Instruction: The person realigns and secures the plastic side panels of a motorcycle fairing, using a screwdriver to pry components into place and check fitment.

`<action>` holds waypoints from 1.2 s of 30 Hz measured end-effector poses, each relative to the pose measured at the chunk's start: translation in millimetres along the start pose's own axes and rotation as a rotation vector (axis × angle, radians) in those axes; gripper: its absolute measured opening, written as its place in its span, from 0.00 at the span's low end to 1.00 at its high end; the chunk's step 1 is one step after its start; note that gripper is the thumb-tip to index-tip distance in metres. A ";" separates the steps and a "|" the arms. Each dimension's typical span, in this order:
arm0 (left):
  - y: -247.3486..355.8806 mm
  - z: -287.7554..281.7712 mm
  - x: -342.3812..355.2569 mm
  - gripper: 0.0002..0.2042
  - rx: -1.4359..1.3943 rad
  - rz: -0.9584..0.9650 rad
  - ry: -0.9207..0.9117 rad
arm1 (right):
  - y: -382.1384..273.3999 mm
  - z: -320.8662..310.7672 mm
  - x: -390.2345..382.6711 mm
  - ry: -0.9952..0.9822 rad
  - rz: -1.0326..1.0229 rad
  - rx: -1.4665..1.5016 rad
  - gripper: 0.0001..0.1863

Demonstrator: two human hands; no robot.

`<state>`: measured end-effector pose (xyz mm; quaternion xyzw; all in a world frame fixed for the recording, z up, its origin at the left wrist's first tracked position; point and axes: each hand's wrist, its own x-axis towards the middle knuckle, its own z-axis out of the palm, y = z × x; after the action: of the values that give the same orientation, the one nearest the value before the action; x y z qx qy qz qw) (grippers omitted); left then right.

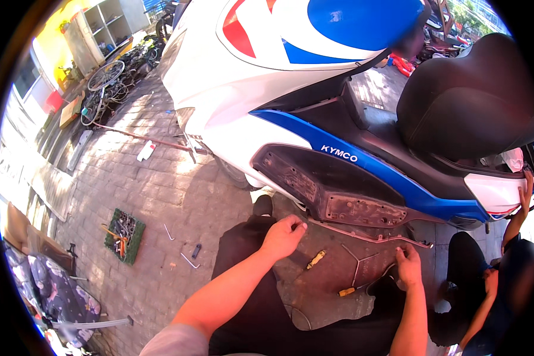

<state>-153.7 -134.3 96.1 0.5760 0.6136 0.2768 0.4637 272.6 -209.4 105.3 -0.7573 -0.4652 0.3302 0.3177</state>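
Observation:
Under the footboard (366,211) of a white and blue scooter (213,89) runs a long, thin, brownish trim strip (362,236). My left hand (283,237) is closed at the strip's left end, thumb and fingertips pressed together. Near its right part my right hand (408,267) has curled fingers at the strip's lower edge; the exact contact is hard to see. On the ground between my legs lie a yellow-handled screwdriver (316,259), a three-armed wrench (356,261) and a second screwdriver with a yellow handle (346,291).
A green basket of tools and small parts (137,238) stands on the paving at left. Beside it lie two hex keys (190,261) and a small dark tool (196,250). Another person (507,291) crouches at right, one hand (525,193) against the scooter's rear. A patterned chair (59,285) stands lower left.

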 end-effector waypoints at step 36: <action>11.9 66.4 26.2 0.21 0.822 0.202 -0.577 | 46.2 25.0 52.3 -0.265 -0.031 -0.439 0.22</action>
<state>-87.0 -119.8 72.2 0.8202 0.4601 -0.1142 0.3202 293.8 -174.0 43.7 -0.7509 -0.5750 0.3130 0.0870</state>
